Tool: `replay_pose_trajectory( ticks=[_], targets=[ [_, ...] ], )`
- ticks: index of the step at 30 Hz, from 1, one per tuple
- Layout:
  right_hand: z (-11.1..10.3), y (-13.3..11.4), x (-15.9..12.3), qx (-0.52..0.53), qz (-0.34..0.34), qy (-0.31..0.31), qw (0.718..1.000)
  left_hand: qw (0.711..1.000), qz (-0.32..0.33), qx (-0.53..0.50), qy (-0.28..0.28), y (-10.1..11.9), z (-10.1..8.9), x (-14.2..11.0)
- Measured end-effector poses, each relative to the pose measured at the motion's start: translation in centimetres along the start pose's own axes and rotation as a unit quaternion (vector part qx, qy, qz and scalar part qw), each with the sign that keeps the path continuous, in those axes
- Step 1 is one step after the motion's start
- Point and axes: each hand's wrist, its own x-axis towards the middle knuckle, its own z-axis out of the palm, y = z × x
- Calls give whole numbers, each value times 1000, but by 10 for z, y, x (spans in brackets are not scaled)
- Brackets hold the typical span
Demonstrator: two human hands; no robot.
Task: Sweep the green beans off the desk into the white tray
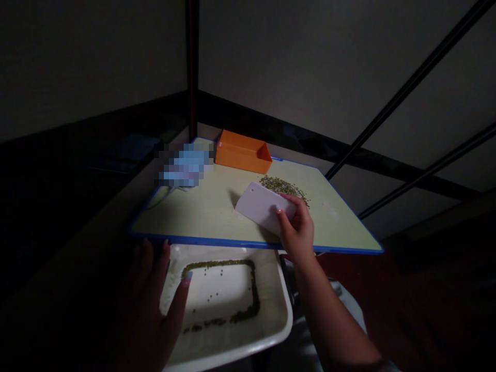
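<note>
The right hand holds a white scraper, a flat plate with 1 small hole near its far corner, over the near middle of the blue-rimmed tabletop. Its thumb presses the near face while the fingers go behind, pinching 1 end, a grip that probably leaves the long lower edge free to work against the surface. Whether that edge touches the tabletop, I cannot tell.

A loose pile of small green beans, likely mung beans, lies on the tabletop just beyond the scraper. The white basin sits below the tabletop's near edge, presumably so that beans pushed over the rim drop in; more beans line its floor's border.

The left hand is below the tabletop's near left edge, thumb spread from the fingers over the basin, perhaps to steady it; contact is too dark to confirm. The open orange box stands at the tabletop's far edge and a pixelated bluish item at its left, likely to leave the middle free.
</note>
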Motion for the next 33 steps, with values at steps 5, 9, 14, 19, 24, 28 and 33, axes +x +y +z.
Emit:
replay_pose_trajectory(
  ticks=[5, 9, 14, 19, 24, 28, 33],
  targets=[
    [1, -3, 0, -8, -10, 3, 1000, 1000, -6, 5, -5, -1, 1, -1],
    [2, -4, 0, -6, -7, 3, 1000, 1000, -4, 3, -9, -1, 0, -1],
    [4, -4, 2, -16, -7, 17, 1000, 1000, 3, 10, -4, -1, 0, 1],
    [11, -5, 9, -13, -17, -2, 1000, 1000, 7, 10, 1, -1, 0, 1],
    [20, 1, 18, 27, -8, -13, 1000, 1000, 2, 7, -5, 0, 0, 0],
    [25, 8, 26, 72, 7, -46, 996, 1000, -6, 7, -8, 1, 0, 1],
    [24, 8, 31, 81, 13, -88, 993, 1000, -7, -8, -8, 0, 0, 1]
  ],
)
